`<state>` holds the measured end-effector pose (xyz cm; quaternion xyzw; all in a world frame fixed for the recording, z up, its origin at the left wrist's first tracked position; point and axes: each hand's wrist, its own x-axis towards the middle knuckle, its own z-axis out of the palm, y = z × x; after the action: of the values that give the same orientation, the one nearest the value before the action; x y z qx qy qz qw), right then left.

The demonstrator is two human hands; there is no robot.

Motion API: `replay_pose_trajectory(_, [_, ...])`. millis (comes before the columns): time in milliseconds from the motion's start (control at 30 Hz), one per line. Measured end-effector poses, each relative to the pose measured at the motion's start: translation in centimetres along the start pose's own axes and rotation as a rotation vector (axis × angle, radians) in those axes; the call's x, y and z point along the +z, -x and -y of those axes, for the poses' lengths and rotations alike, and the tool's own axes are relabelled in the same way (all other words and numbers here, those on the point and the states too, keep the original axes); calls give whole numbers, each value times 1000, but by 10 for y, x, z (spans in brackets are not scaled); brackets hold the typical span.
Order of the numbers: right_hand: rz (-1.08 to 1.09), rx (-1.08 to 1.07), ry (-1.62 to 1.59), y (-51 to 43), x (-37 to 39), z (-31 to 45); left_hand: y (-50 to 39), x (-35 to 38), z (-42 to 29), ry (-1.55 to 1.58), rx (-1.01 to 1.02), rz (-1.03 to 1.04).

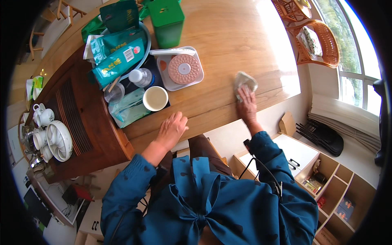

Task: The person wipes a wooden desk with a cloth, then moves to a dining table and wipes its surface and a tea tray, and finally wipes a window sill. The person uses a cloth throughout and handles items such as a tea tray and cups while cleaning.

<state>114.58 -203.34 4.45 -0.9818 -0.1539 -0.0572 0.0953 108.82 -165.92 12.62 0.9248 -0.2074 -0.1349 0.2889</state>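
My right hand (pixel 246 102) presses a light grey-green cloth (pixel 246 82) flat against the wooden table (pixel 211 101), toward its right end. My left hand (pixel 173 130) is at the table's near edge with its fingers curled and no object visible in it. Beyond it stands a paper cup (pixel 155 98), with a clear plastic bottle (pixel 141 77) and a teal soft pack (pixel 130 107) close by. A white plastic tray (pixel 199 72) holds a round pink container (pixel 183 69).
A green box (pixel 167 27) and teal pouches (pixel 119 62) in a basin occupy the table's far left. A tea tray (pixel 95 122) borders the left, with porcelain cups (pixel 46 117) beyond. A low cabinet (pixel 295 150) and a rattan chair (pixel 330 46) stand right.
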Motion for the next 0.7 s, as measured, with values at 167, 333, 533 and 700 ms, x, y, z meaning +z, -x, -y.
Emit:
replay_pose_trajectory(167, [-122, 208, 36, -20, 0, -69, -58, 58, -1, -187, -89, -246])
replay_pose_trajectory(333, [-33, -110, -159, -1, 19, 33, -71, 69, -12, -156, -410, -80])
replay_pose_trajectory(533, [3, -420, -314, -33, 13, 85, -81, 54, -24, -212, -480, 201])
replay_pose_trajectory(700, [67, -134, 166, -87, 12, -58, -97, 63, -20, -270, -572, 325])
